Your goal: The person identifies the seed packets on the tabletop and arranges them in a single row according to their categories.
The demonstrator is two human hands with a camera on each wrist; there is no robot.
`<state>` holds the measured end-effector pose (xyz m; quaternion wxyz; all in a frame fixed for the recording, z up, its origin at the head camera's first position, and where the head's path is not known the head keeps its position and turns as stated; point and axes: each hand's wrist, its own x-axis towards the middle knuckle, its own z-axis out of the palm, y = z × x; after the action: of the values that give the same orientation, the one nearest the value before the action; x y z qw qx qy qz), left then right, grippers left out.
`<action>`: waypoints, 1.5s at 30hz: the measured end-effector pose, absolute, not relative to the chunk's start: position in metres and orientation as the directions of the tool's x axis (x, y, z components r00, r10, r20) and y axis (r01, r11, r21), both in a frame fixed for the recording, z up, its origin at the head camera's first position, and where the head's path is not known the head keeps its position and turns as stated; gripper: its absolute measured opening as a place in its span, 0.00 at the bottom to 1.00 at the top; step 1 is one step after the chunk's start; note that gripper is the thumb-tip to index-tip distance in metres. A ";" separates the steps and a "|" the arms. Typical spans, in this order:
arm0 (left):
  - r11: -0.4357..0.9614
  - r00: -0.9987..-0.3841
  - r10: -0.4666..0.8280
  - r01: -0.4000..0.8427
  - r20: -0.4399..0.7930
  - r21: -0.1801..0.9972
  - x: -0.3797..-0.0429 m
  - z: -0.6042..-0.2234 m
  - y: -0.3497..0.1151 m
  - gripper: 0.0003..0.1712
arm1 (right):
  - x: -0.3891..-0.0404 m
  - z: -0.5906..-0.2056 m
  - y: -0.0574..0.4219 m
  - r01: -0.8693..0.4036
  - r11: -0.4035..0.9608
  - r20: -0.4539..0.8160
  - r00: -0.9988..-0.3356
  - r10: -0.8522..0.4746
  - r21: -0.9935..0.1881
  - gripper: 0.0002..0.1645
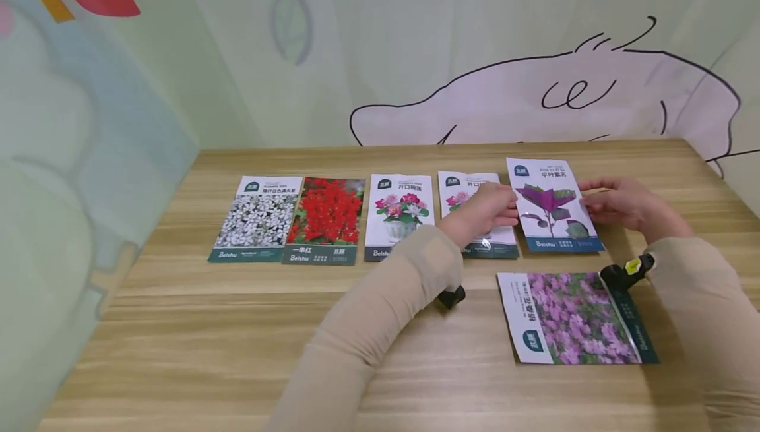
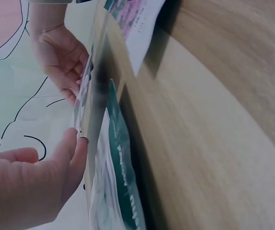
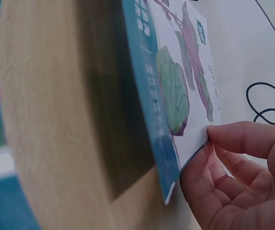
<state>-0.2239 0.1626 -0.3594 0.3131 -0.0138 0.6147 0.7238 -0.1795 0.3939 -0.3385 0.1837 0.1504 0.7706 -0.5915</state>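
A seed packet with a purple-leaved plant (image 1: 549, 204) is held up off the table between both hands. My right hand (image 1: 632, 204) pinches its right edge between thumb and fingers, as the right wrist view shows. At its left edge, my left hand (image 1: 483, 211) has the packet's edge between two fingertips in the left wrist view. The left hand and forearm partly cover a packet with pink flowers (image 1: 457, 198). Below the held packet, a packet of mauve flowers (image 1: 578, 320) lies sideways on the table, near the right wrist.
Left along the row lie another pink-flower packet (image 1: 400, 211), a red-flower packet (image 1: 326, 214) and a white-flower packet (image 1: 258, 221). They rest on a wood-grain table (image 1: 208, 339), whose back edge meets a wall (image 1: 380, 43) with printed drawings.
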 end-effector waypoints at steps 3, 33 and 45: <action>-0.018 -0.752 0.453 -0.544 -0.478 0.839 -0.214 -0.341 0.156 0.24 | -0.179 -0.341 0.396 0.468 0.237 -0.479 -0.878 0.015 -0.851 0.21; 0.286 -0.566 0.690 -0.360 -0.452 0.888 -0.206 -0.324 0.094 0.24 | -0.148 -0.347 0.423 0.491 0.301 -0.522 -0.852 -0.030 -0.818 0.18; 0.372 -0.538 0.625 -0.431 -0.565 0.822 -0.166 -0.310 0.026 0.24 | -0.099 -0.356 0.456 0.643 0.090 -0.649 -0.753 -0.107 -0.761 0.30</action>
<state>-0.1664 0.0259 -0.3099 0.4752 0.0714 0.6785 0.5557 -0.0989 0.4558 -0.3560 0.2906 0.1975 0.6787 -0.6449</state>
